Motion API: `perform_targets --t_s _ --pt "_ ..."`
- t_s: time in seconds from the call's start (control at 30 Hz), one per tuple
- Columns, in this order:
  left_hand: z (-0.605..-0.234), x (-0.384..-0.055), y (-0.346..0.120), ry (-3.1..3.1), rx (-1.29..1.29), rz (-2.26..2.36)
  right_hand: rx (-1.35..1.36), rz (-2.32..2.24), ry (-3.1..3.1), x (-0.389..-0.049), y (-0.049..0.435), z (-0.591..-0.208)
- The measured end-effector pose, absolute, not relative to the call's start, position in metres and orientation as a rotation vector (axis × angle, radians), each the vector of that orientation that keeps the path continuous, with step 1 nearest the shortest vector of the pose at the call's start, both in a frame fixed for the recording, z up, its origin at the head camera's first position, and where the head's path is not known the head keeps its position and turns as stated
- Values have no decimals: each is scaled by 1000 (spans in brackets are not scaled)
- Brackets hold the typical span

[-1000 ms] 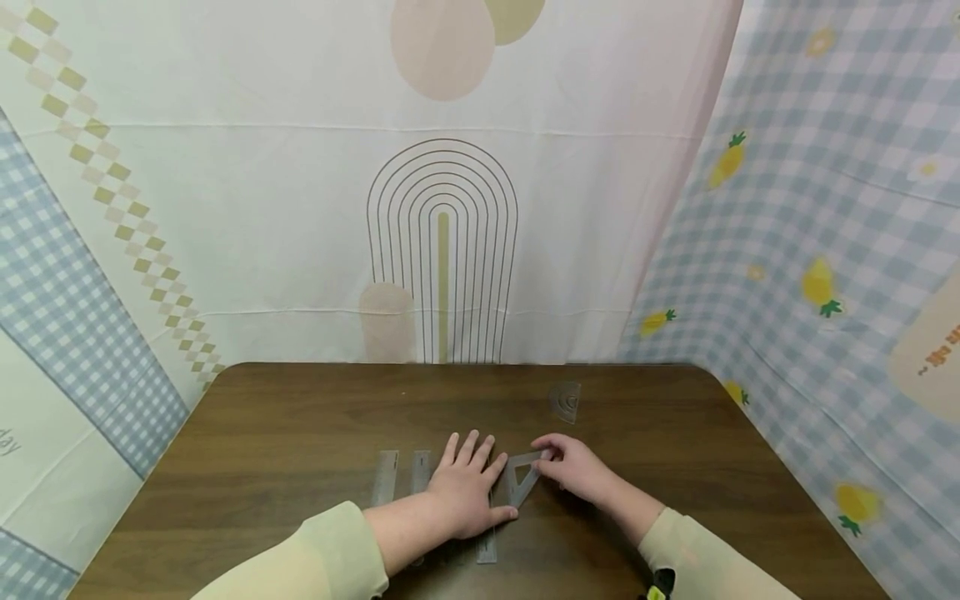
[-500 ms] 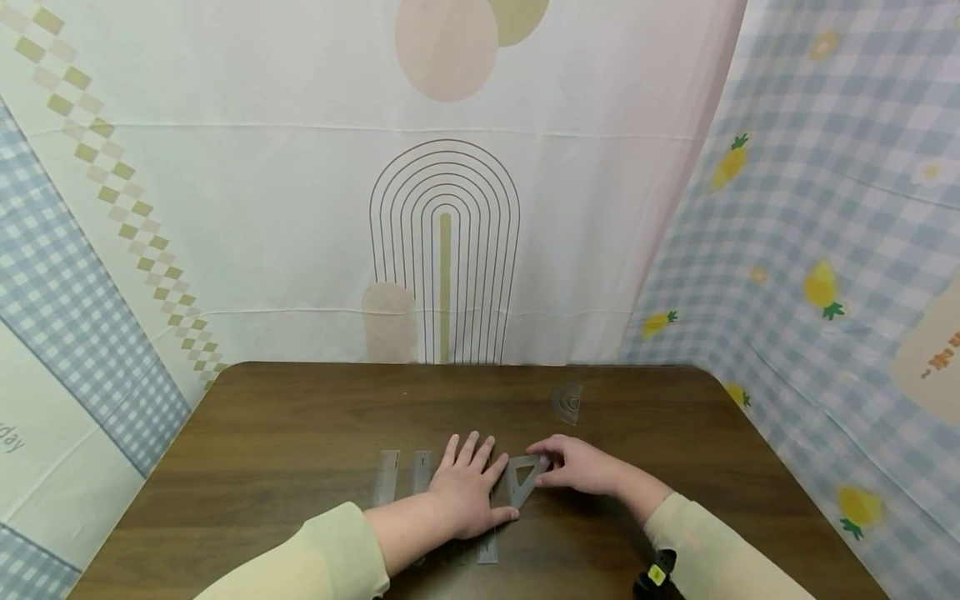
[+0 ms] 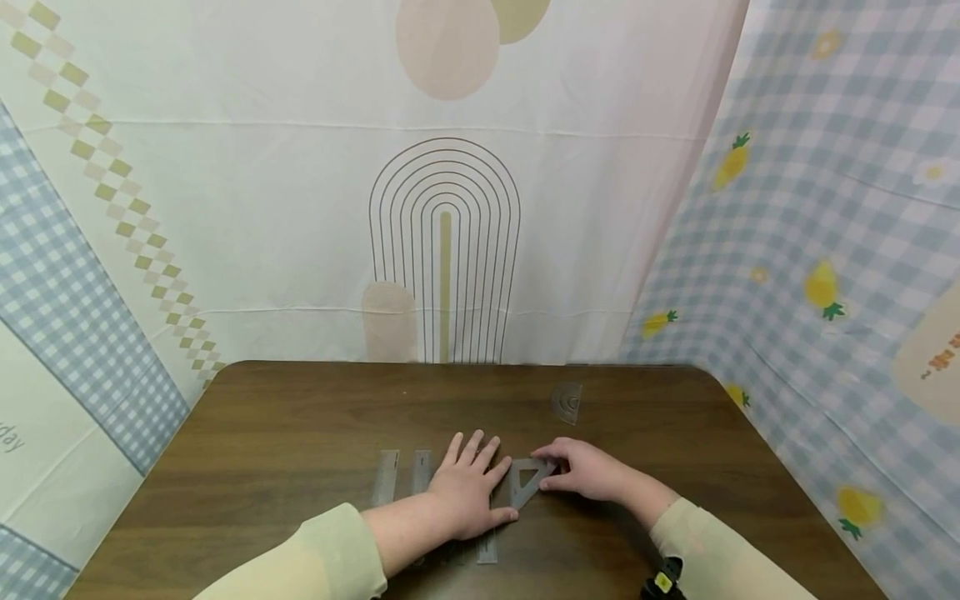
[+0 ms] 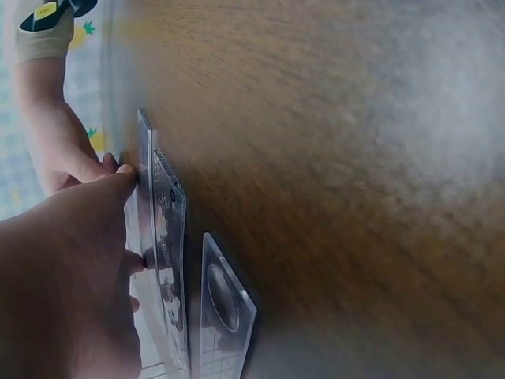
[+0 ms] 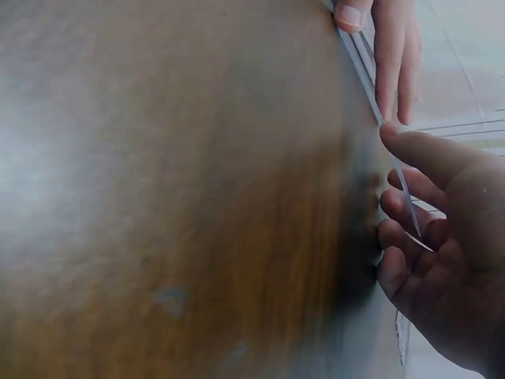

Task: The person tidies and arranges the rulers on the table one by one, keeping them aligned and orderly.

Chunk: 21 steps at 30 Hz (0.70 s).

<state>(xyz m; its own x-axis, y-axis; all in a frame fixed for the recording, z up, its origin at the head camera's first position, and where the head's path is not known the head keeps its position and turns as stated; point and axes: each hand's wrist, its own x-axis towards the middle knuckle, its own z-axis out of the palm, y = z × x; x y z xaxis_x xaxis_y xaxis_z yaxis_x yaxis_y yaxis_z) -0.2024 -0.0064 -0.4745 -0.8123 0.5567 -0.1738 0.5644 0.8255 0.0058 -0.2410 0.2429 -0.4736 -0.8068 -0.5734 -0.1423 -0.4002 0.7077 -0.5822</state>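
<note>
My left hand [image 3: 467, 493] lies with spread fingers over a clear ruler [image 3: 487, 550]; the ruler's lower end shows below the wrist, and its middle is hidden. Right of it, a clear set square [image 3: 521, 497] with a triangular cut-out stands against or very near the ruler and my left fingers. My right hand [image 3: 588, 472] pinches the set square's right corner. Its thin edge [image 5: 406, 189] passes between thumb and fingers in the right wrist view. In the left wrist view, a clear plastic piece with an oval hole [image 4: 229, 335] lies nearest the camera.
Two more clear rulers, one at the far left [image 3: 387, 475] and one nearer the hand [image 3: 422, 472], lie partly under my left forearm. A clear protractor [image 3: 567, 403] lies farther back. The brown wooden table [image 3: 300, 417] meets patterned cloth hangings behind and at the sides.
My right hand has turned a little and resettled its pinch on the set square's corner, with the set square shifting slightly. My left hand stays nearly in place.
</note>
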Motion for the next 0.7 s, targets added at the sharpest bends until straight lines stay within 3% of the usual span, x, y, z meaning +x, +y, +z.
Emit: perform_targets --t_s 0.7 --pt "-471 -206 -13 2694 1153 -38 -800 -692 2742 -201 255 -481"
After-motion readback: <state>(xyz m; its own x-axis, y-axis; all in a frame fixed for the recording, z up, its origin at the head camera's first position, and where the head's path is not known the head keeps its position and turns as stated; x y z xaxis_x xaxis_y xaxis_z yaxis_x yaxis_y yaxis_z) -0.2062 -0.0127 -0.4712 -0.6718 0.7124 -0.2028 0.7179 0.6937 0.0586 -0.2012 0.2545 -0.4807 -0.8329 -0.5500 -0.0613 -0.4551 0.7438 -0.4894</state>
